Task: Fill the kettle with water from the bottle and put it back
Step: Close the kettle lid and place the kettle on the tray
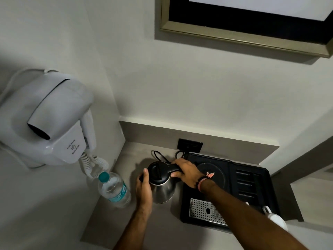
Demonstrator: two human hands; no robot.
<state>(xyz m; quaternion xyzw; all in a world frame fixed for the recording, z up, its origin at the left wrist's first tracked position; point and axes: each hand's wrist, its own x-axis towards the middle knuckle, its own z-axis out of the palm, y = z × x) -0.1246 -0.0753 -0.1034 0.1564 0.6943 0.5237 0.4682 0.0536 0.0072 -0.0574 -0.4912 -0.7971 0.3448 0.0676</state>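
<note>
Right hand (186, 171) gripping kettle (161, 184) handle, left hand (144, 188) cupping its side

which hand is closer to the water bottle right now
Left. The left hand rests on the kettle side facing the water bottle, not touching it. The right hand grips the kettle handle, farther away.

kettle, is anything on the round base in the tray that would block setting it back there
Nothing visible lies on the round base. The right hand, gripping the kettle by its handle, has its wrist over part of the base, so that patch is hidden. The bottle stands on the kettle's other side, out of the way.
</note>
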